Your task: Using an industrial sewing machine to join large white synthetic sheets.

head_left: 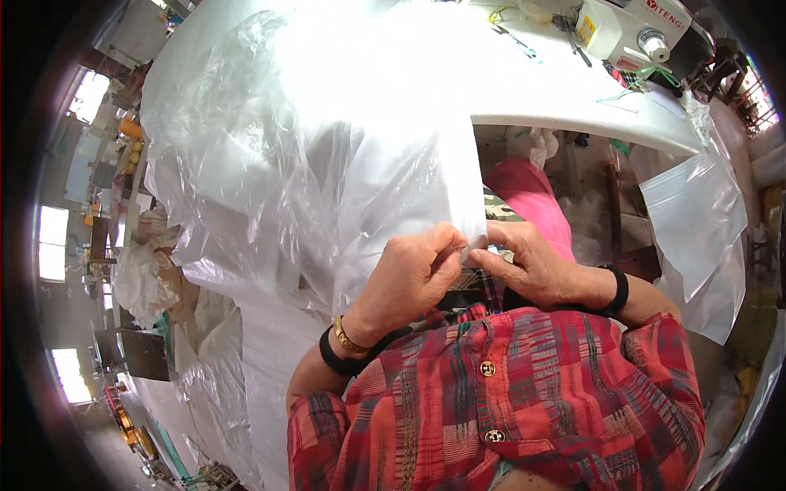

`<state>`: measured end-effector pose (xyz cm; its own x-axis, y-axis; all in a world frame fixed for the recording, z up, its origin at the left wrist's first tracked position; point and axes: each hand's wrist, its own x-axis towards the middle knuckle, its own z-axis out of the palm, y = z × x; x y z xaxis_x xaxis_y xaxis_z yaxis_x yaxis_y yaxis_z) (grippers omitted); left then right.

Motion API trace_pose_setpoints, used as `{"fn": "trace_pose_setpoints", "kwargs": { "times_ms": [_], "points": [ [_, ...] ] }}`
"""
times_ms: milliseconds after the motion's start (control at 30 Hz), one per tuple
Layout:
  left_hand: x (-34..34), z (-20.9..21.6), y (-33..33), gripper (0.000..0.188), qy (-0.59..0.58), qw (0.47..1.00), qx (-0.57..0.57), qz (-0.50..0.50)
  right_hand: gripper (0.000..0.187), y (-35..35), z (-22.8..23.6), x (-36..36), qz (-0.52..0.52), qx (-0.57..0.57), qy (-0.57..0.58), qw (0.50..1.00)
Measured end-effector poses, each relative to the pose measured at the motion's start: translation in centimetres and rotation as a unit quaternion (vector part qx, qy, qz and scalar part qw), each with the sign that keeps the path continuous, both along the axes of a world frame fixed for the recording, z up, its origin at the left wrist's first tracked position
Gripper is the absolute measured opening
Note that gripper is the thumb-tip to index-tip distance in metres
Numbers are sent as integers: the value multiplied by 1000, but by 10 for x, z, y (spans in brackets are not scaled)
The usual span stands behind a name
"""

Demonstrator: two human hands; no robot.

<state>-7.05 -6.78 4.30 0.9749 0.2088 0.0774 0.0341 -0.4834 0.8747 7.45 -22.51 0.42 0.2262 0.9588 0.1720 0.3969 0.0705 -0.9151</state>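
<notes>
A large sheet of clear plastic film lies bunched over the white table and drapes toward me, its right side ending in a straight, folded-looking edge. At the lower end of that edge, in front of my chest, my left hand pinches the film between thumb and fingers. Close beside it, my right hand grips the same edge, thumb and forefinger pressed together. The fingertips of both hands nearly touch, and the bit of film between them is mostly hidden.
A white sewing machine stands at the far right of the white table. Thread snips lie left of it. Beneath the table's cut-out is a pink cloth-covered shape. Another plastic sheet hangs off the right side.
</notes>
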Motion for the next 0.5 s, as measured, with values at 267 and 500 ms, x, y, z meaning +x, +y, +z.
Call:
{"fn": "trace_pose_setpoints", "kwargs": {
  "times_ms": [267, 500],
  "points": [
    [-6, -14, -1, 13, 4, 999, -28, 45, 13, 7, -7, -13, 57, 83, -120, 988],
    [-17, -30, 12, 14, 31, 981, -163, 105, 24, 24, 2, -14, 170, 136, -224, 950]
  ]
}}
